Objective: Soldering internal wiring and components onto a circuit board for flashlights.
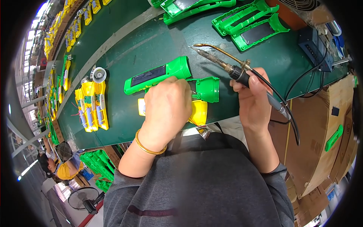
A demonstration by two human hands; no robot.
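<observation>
My right hand is closed around a soldering iron. A thin brass tube is clamped along the iron, and its tip points up and left over the green tabletop. My left hand is curled into a fist, knuckles up, its fingertips hidden. It lies over an open green flashlight shell and a yellow housing, covering their middles. Touching its knuckles is another green flashlight shell with a dark panel. A small silvery reflector hangs at the yellow housing's lower end, by the table edge.
Yellow housings with blue cells and wires lie at left, beside a round reflector. More green shells lie at the far side. A blue control box with cables stands far right, near cardboard boxes. Another person works at far left.
</observation>
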